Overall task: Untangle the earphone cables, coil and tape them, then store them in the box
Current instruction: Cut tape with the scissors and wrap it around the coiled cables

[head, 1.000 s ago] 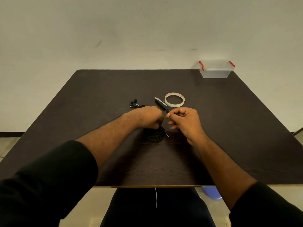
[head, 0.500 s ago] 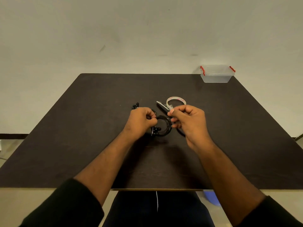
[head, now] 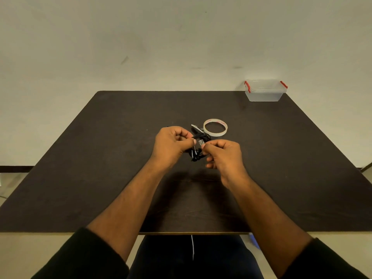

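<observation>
A dark brown tabletop (head: 100,178) fills the middle of the frame before a plain, scuffed pale wall (head: 161,37); pale floor (head: 16,254) shows at lower left.

- Dim, warm, yellowish light — the wall (head: 181,37) reads a dull beige.
- Soft shadows fall on the dark table (head: 100,178) beneath the forearms, towards the near edge.
- Wide-angle bending: the table's sides splay outward.
- Slightly soft overall; the black sleeves at the bottom corners show almost no detail.
</observation>
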